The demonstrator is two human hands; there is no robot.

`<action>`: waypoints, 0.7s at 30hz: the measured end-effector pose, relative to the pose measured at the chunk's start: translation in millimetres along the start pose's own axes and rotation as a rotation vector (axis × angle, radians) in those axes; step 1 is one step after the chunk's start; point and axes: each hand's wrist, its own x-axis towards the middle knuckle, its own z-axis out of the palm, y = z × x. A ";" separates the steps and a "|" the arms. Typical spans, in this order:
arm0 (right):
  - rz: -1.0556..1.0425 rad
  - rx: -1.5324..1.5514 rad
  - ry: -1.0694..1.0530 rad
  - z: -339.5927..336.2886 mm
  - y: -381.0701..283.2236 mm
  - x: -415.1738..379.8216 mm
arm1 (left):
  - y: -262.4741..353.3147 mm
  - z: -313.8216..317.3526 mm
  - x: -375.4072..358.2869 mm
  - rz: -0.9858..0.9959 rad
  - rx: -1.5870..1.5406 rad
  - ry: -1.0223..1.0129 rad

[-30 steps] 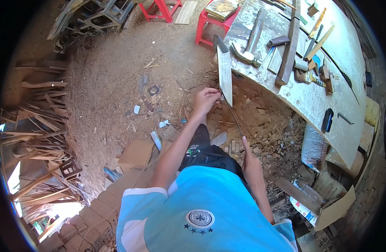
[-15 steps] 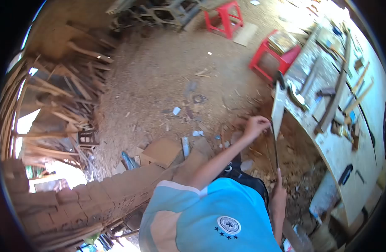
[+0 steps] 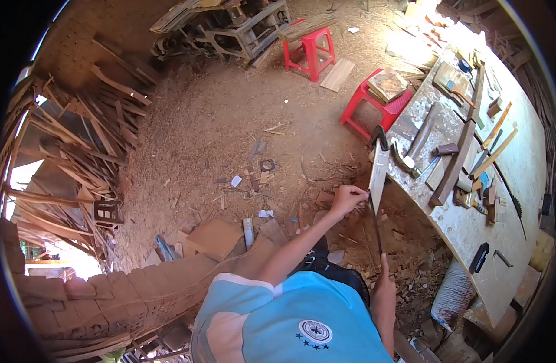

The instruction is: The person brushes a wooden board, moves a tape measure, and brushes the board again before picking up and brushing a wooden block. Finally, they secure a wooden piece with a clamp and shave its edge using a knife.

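Beside the table edge, a handsaw (image 3: 378, 172) points its tapering blade down toward me, its dark handle at the far end. My left hand (image 3: 349, 201) is closed in a pinch beside the blade's left edge, at the upper end of a thin dark rod (image 3: 376, 233) that looks like a file. The lower end of this rod sits in my right hand (image 3: 384, 289), whose fingers are wrapped round it near my waist. Both hands are in front of my body, with the rod running between them alongside the blade's narrow end.
To the right stands a pale worktable (image 3: 471, 236) with a hammer (image 3: 405, 158), a long curved wood piece (image 3: 456, 166) and a black-handled tool (image 3: 479, 258). Red stools (image 3: 375, 106) stand beyond. A low brick wall (image 3: 108, 302) runs at left, and wood scraps litter the ground.
The whole view has shifted, so the table, saw and hands appear farther left and lower. Both hands keep nearly the same places on the rod and beside the blade.
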 end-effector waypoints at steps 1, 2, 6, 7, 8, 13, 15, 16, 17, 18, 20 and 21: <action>0.022 0.074 0.044 0.5 4.6 1.5 | 2.3 3.1 -1.3 -0.006 -0.015 -0.011; 0.023 0.163 0.072 2.1 12.1 7.8 | 5.8 2.0 -2.0 -0.008 -0.013 0.003; 0.150 0.024 -0.033 -10.8 0.3 12.0 | 10.0 -6.0 -5.1 -0.007 0.073 0.043; 0.107 0.000 -0.035 -10.0 -2.9 8.0 | 10.3 1.1 -6.5 -0.039 0.077 0.041; 0.065 -0.023 -0.037 -6.9 -7.8 4.5 | 6.2 2.9 -4.6 -0.039 0.043 0.038; -0.122 0.033 0.022 -1.6 -18.5 62.8 | -13.5 7.7 -0.1 0.048 -0.019 0.100; -0.200 0.053 0.046 7.7 -32.7 96.9 | 3.5 2.8 -8.7 0.077 0.061 0.140; -0.231 0.028 0.083 12.1 -35.7 109.0 | 2.9 2.8 -7.5 0.094 0.041 0.140; -0.250 0.002 0.124 15.8 -35.0 118.8 | -0.8 4.4 -5.3 0.110 0.019 0.127; -0.239 0.028 0.127 20.6 -35.0 128.1 | -4.2 6.0 -3.8 0.123 -0.001 0.112; -0.211 0.080 0.138 29.5 -32.8 138.4 | -0.8 6.2 -7.9 0.170 0.067 0.144; -0.180 0.030 0.123 30.5 -33.5 134.1 | -8.6 5.6 -3.3 0.223 0.136 0.149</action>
